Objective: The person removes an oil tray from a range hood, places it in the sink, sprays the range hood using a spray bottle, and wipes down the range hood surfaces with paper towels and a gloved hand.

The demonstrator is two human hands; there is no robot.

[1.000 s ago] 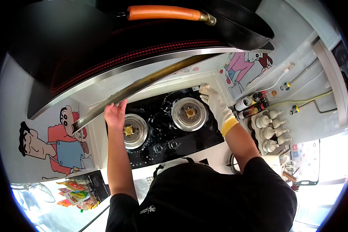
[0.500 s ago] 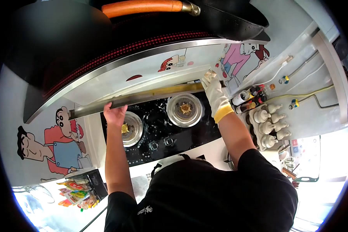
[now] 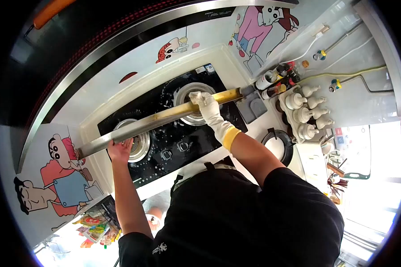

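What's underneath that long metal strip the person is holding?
Under the long metal strip lies a black stove with two burners. The right burner and left burner each show partly; the strip hides their middle parts.

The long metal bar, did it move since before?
Yes. The long metal bar came down from under the hood and now crosses low over the stove burners, held by the left hand and gloved right hand.

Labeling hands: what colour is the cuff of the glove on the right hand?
Yellow cuff on a white glove; head view, the only one.
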